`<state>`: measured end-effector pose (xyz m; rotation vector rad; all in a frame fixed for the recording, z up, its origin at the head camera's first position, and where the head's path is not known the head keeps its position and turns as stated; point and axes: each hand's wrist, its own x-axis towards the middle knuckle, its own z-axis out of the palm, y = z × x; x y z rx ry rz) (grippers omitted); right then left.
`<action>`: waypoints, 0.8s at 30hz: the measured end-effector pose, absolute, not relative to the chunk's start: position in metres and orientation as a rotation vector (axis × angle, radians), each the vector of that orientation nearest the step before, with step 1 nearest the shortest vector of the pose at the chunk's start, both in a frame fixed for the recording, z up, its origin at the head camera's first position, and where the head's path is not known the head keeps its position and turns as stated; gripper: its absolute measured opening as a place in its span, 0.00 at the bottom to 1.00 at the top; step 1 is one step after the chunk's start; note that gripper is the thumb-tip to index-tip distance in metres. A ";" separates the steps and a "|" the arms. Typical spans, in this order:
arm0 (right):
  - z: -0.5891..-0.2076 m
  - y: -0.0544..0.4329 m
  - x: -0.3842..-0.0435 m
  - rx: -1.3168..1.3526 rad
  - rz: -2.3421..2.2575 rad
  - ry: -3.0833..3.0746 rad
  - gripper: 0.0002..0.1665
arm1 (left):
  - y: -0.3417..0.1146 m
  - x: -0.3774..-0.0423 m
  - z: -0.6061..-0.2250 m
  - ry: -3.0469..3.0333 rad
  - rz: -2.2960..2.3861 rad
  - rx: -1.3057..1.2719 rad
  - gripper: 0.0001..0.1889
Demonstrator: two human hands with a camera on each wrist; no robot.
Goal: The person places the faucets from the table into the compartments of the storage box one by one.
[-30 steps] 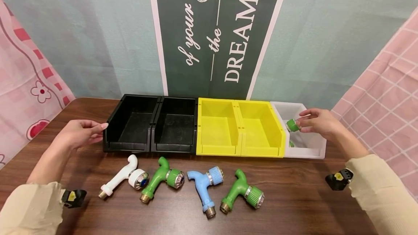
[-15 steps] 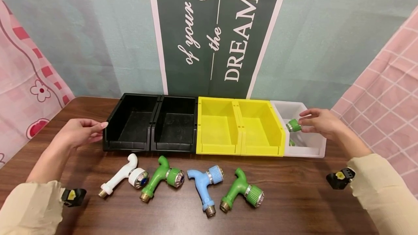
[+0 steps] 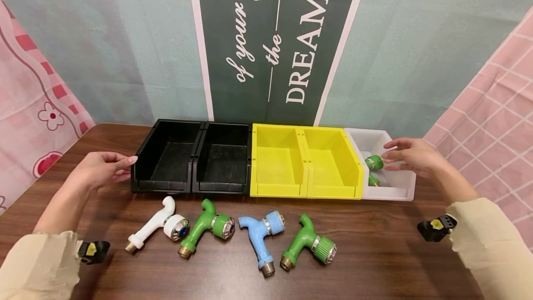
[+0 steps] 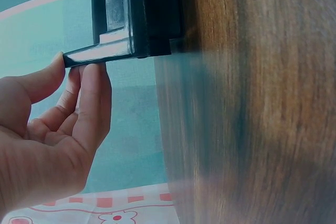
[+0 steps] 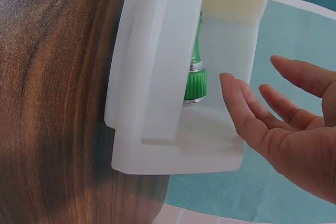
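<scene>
My left hand [image 3: 102,170] pinches the outer side wall of the leftmost black bin [image 3: 143,163], thumb on the rim and fingers against the outside, as the left wrist view shows. Over the white bin [image 3: 405,193] at the right end, my right hand [image 3: 410,156] is spread with nothing between its fingers. Inside that bin lies a green faucet [image 3: 374,162], its ribbed knob near my fingertips and its body partly hidden by the bin wall. In the right wrist view the green knob [image 5: 196,84] sits apart from the fingers.
Beside the bins' front edges lie a white faucet [image 3: 154,223], a green faucet [image 3: 204,228], a blue faucet [image 3: 258,240] and another green faucet [image 3: 306,240]. Between the end bins stand a second black bin [image 3: 222,163] and two yellow bins [image 3: 275,172]. A curtain [image 3: 145,59] hangs behind.
My right fingers have let go of the green faucet and spread, drawing slightly right; the faucet has settled in the white bin. My left hand stays on the black bin.
</scene>
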<state>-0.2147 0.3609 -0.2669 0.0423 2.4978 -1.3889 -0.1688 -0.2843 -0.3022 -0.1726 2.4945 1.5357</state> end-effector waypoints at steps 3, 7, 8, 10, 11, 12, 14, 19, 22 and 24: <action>-0.266 0.363 -0.213 0.047 -1.394 2.500 0.29 | -0.284 -0.169 -0.302 2.501 1.524 -0.171 0.22; -0.263 0.364 -0.211 0.046 -1.375 2.505 0.29 | -0.284 -0.169 -0.302 2.503 1.520 -0.175 0.23; -0.263 0.364 -0.210 0.042 -1.373 2.504 0.29 | -0.284 -0.169 -0.301 2.502 1.523 -0.175 0.22; -0.262 0.364 -0.209 0.039 -1.374 2.503 0.29 | -0.283 -0.168 -0.301 2.499 1.531 -0.174 0.22; -0.261 0.363 -0.208 0.042 -1.374 2.504 0.29 | -0.283 -0.168 -0.301 2.499 1.534 -0.174 0.22; -0.261 0.363 -0.207 0.040 -1.376 2.503 0.29 | -0.283 -0.168 -0.301 2.498 1.537 -0.173 0.22; -0.260 0.362 -0.206 0.046 -1.378 2.501 0.29 | -0.283 -0.168 -0.301 2.498 1.539 -0.173 0.22; -0.258 0.361 -0.201 0.052 -1.364 2.492 0.30 | -0.284 -0.168 -0.301 2.495 1.538 -0.177 0.22; -0.256 0.359 -0.197 0.055 -1.364 2.491 0.29 | -0.283 -0.168 -0.301 2.502 1.522 -0.177 0.23; -0.255 0.357 -0.194 0.058 -1.373 2.487 0.26 | -0.283 -0.168 -0.300 2.509 1.506 -0.178 0.24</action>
